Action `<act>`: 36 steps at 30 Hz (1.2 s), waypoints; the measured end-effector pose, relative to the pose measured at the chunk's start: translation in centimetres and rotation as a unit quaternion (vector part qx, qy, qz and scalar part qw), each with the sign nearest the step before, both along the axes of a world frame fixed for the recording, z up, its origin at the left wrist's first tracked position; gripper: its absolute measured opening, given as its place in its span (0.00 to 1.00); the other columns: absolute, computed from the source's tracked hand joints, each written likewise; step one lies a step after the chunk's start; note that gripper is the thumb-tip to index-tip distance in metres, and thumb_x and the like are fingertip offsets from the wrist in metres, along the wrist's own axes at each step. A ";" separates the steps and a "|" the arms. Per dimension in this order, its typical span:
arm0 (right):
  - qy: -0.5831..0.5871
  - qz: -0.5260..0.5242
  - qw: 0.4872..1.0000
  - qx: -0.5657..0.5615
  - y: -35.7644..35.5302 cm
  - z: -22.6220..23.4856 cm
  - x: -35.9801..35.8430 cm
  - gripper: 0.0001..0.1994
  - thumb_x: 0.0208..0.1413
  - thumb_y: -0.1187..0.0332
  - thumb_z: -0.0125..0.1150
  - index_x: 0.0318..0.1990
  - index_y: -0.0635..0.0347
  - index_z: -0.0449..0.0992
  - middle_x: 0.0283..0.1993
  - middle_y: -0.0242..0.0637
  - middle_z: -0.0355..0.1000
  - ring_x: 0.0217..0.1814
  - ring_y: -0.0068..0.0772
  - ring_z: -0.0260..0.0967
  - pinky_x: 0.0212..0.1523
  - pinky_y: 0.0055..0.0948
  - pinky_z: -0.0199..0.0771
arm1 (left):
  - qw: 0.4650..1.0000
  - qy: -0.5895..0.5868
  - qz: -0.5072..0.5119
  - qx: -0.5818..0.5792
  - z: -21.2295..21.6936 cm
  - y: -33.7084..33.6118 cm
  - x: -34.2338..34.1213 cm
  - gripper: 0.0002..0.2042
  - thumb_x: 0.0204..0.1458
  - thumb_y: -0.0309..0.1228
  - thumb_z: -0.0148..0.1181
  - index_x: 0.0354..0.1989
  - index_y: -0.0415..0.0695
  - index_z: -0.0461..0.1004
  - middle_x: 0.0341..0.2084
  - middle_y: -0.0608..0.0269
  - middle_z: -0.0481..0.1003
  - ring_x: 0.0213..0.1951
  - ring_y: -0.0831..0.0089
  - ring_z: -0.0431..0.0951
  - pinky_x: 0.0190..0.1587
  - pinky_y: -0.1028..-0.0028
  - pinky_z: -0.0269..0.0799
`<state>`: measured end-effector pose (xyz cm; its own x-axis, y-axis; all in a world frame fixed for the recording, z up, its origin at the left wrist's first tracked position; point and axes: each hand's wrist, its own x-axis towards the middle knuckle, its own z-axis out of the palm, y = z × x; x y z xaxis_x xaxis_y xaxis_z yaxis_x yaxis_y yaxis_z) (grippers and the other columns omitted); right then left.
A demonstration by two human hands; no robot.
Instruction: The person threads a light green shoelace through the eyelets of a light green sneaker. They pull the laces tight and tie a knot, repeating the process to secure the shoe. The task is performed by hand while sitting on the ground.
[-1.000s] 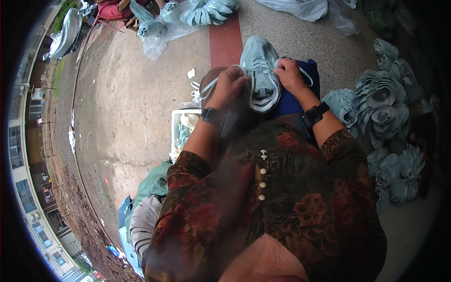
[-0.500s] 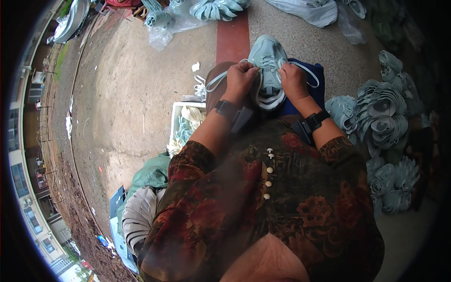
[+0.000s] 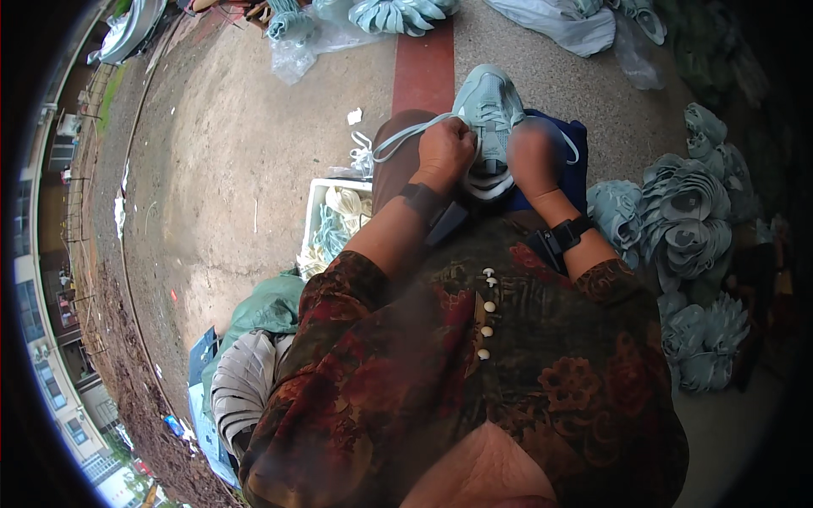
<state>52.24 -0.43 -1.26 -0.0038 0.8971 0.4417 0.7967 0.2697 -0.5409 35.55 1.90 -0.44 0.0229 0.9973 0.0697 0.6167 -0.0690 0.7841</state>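
A pale blue sneaker [image 3: 489, 93] rests over my knees, its toe pointing away from me. Its light blue shoelace [image 3: 406, 140] arcs out to the left, and another stretch of lace shows right of the shoe. Beside the shoe's left edge, my left hand [image 3: 446, 154] is closed, fingers curled in a pinch on the lace. My right hand [image 3: 533, 159] is at the shoe's right side near the lace, but it is blurred, so its fingers cannot be made out. Both hands partly cover the shoe's sides; the white-lined opening faces me.
Left of my knees stands a white box [image 3: 310, 212] holding bundled laces [image 3: 332, 229]. Stacks of pale blue shoe uppers [image 3: 686, 203] lie at the right. More uppers [image 3: 402, 15] and plastic bags [image 3: 296, 59] are ahead. A green sack [image 3: 267, 305] and grey pieces [image 3: 241, 385] sit at lower left.
My left hand has turned inward, and its fingers now look more tightly curled. My right hand has become blurred beside the shoe. The whole view has shifted slightly.
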 end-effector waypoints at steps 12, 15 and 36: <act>-0.060 0.041 0.997 0.025 0.7 2.3 0.6 0.07 0.48 0.66 0.56 0.27 0.61 0.71 0.30 0.49 0.67 0.32 0.54 0.67 0.31 0.45 0.67 | 0.979 0.135 -0.110 0.105 0.9 -0.7 -0.3 0.09 0.43 0.31 0.59 0.26 0.37 0.72 0.23 0.48 0.73 0.28 0.51 0.74 0.33 0.60 0.70; 0.017 0.076 0.988 0.130 3.6 2.5 -0.2 0.05 0.47 0.70 0.55 0.26 0.62 0.71 0.29 0.51 0.68 0.33 0.53 0.68 0.31 0.44 0.66 | 0.989 0.087 -0.069 0.096 0.9 -0.9 -0.1 0.08 0.44 0.30 0.57 0.27 0.37 0.71 0.22 0.47 0.72 0.27 0.51 0.74 0.32 0.60 0.70; -0.323 0.095 0.930 -0.150 6.0 4.8 -0.7 0.03 0.40 0.74 0.55 0.24 0.59 0.74 0.27 0.46 0.72 0.32 0.50 0.71 0.35 0.43 0.72 | 0.990 0.088 -0.084 0.079 0.2 -0.5 -0.5 0.07 0.45 0.28 0.54 0.25 0.36 0.70 0.23 0.43 0.73 0.28 0.49 0.75 0.32 0.58 0.70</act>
<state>51.57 5.60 3.58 -0.3526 0.9355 0.0229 0.9347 0.3532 -0.0390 35.01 1.43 -0.24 0.2120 0.9557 0.2044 0.7118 -0.2943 0.6377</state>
